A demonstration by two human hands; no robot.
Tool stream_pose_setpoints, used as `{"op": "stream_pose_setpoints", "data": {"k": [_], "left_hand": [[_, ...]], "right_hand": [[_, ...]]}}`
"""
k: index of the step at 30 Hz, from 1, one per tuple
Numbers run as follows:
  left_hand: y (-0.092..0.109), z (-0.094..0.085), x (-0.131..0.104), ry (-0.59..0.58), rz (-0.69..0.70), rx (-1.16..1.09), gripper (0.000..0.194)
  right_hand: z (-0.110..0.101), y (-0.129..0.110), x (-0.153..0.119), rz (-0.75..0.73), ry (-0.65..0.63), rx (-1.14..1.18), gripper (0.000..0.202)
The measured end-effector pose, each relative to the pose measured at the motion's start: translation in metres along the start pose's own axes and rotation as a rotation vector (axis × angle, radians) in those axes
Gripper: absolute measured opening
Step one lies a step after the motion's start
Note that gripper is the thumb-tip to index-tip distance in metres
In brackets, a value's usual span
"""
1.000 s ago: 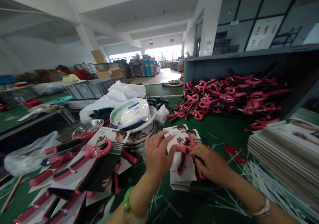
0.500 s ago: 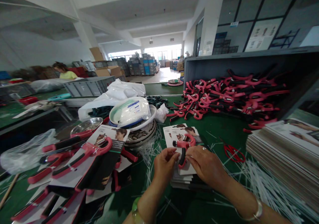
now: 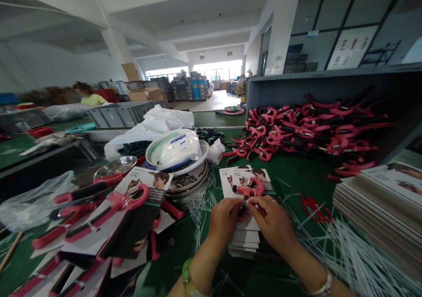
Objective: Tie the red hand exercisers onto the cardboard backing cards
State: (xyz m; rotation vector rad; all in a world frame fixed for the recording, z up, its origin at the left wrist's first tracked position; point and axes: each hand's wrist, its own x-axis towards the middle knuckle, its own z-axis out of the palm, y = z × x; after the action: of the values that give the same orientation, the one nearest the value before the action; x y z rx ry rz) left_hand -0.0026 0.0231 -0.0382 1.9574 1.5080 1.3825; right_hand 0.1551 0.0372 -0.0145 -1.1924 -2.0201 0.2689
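Note:
A pink and black hand grip strengthener [image 3: 256, 184] lies on a printed card [image 3: 227, 180] at the top of a small pile of cards. Over its handle, my left hand [image 3: 224, 220] and my right hand [image 3: 274, 218] meet with fingertips pinched. Between them shows a small white bit of what looks like a cable tie, mostly hidden by the fingers. The lower handle is partly covered by my hands. To the left, several hand grip strengtheners [image 3: 114, 202] lie on cards, with small white ties around their handles.
A grey crate [image 3: 263, 86] on its side spills many loose grip strengtheners [image 3: 283, 132]. Right of my hands are loose white cable ties [image 3: 349, 253], red wire loops [image 3: 315, 209] and a tall card stack [image 3: 369, 200]. Basins [image 3: 204, 152] stand left of centre. Another person [image 3: 94, 98] is far left.
My hands have come together over the handle, fingertips now meeting; before, they were apart on either side of it. The view has shifted slightly.

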Motion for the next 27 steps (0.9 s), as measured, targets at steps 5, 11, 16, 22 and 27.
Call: {"op": "stream_pose_setpoints", "data": {"k": [5,11,16,22,27], "left_hand": [[0.0,0.0,-0.001,-0.006,0.024,0.031,0.021],[-0.001,-0.001,-0.003,-0.006,0.017,0.016,0.022],[-0.003,-0.001,-0.003,-0.018,0.034,-0.03,0.021],[-0.003,-0.002,-0.002,-0.029,0.058,-0.041,0.022],[-0.004,-0.001,-0.002,-0.021,0.037,-0.071,0.02]], "right_hand": [[-0.001,-0.003,-0.002,-0.031,-0.028,-0.035,0.021],[-0.003,-0.001,0.0,0.005,-0.068,-0.001,0.021],[-0.005,-0.003,0.002,0.0,-0.11,-0.002,0.021],[-0.012,-0.003,0.01,0.041,-0.249,0.038,0.02],[-0.014,-0.001,0.015,0.055,-0.295,0.186,0.021]]}}
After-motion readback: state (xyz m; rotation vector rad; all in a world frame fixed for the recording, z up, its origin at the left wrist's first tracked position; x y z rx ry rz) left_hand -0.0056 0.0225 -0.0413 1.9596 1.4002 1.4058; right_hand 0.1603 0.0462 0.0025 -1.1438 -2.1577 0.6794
